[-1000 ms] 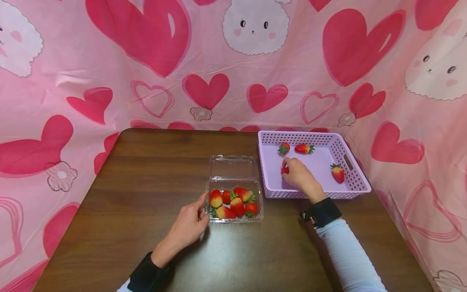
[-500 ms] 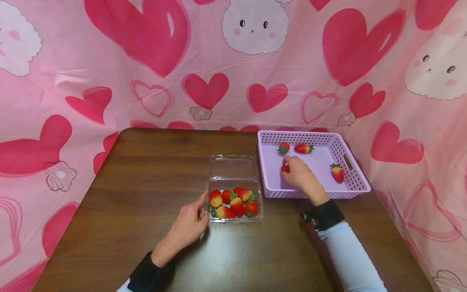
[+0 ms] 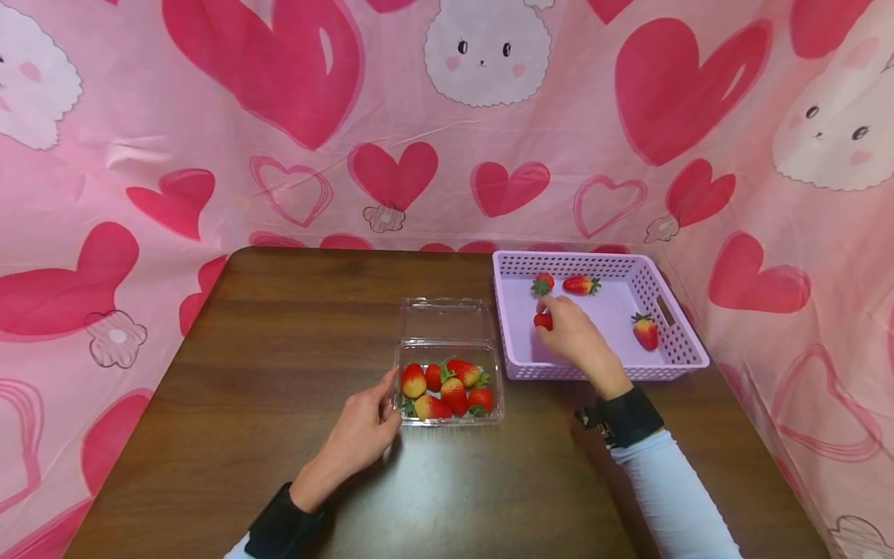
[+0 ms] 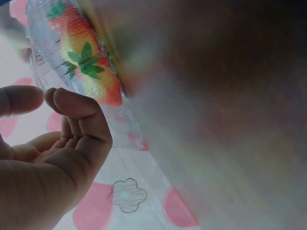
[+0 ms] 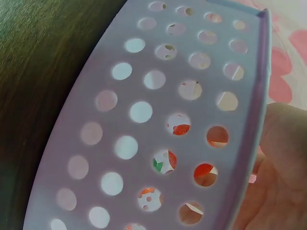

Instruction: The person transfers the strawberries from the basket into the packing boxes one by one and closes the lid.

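My right hand (image 3: pixel 569 330) is over the lilac basket (image 3: pixel 513 341) and pinches a strawberry (image 3: pixel 542 321), only partly visible between the fingers. Three more strawberries lie in the basket: one at the back left (image 3: pixel 542 284), one beside it (image 3: pixel 581 285) and one at the right (image 3: pixel 646 332). To the left, my left hand (image 3: pixel 359 431) holds the left edge of a clear plastic clamshell container (image 3: pixel 497 415) with several strawberries inside. In the left wrist view, curled fingers (image 4: pixel 79 105) and thumb meet near the container's edge. The right wrist view shows mostly the basket's perforated wall (image 5: pixel 129 129).
The container's transparent lid (image 3: pixel 447 318) lies folded back behind it. Both stand on a dark brown wooden table (image 3: pixel 300 334), with the basket to the container's right. A pink heart-patterned cloth (image 3: pixel 307 202) hangs around the back and sides.
My right hand has shifted slightly left and away from me, carrying the pinched strawberry with it. The left hand and the container have stayed in place.
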Available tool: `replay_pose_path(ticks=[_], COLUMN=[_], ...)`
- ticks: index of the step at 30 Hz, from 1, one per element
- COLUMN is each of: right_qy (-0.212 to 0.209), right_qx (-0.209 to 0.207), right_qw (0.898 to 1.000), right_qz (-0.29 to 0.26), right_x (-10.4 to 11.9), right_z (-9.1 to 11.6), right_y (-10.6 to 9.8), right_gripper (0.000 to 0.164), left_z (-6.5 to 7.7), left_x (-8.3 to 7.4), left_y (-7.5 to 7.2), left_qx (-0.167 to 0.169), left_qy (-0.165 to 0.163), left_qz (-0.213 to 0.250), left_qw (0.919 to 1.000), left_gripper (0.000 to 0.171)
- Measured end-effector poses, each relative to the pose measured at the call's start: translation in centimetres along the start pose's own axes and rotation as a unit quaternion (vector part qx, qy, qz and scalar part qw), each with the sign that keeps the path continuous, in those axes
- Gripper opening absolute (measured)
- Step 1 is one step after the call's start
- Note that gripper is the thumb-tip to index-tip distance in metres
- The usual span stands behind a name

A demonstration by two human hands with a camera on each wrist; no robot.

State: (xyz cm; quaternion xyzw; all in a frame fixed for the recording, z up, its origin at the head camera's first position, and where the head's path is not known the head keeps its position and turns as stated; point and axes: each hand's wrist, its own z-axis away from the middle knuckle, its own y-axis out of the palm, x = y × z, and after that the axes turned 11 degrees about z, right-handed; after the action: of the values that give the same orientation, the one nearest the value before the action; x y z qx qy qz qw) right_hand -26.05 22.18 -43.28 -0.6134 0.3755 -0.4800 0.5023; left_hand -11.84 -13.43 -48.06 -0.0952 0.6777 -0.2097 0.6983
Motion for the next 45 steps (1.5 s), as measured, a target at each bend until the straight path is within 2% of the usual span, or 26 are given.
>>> replay_pose_path(ticks=[9,16,38,45], right_qy=[0.003,-0.013,-0.033,-0.032], right_qx=[-0.001,-0.020,-0.053,-0.047], right_qw=[1.000,1.000,0.998,0.998], right_qz=[-0.011,-0.010,-0.022,-0.033], right_x=[0.5,1.1,3.5,4.0], right_z=[0.4,0.6,2.2,2.5], right_y=[-0.4,-0.7,-1.3,-1.3], right_gripper=[0.034,0.030,0.031,0.032], left_z=[-0.1,-0.1,-0.1,-0.1], left_x=[0.1,0.0,0.1,-0.1], left_y=[0.0,0.0,0.0,0.0], left_qx=[-0.001,0.005,0.004,0.007], left_qy=[0.003,-0.006,-0.003,-0.009], left_qz=[-0.002,0.004,0.003,0.007], left_qw=[1.0000,1.0000,1.0000,0.9999], left_gripper=[0.070,0.070,0.070,0.070])
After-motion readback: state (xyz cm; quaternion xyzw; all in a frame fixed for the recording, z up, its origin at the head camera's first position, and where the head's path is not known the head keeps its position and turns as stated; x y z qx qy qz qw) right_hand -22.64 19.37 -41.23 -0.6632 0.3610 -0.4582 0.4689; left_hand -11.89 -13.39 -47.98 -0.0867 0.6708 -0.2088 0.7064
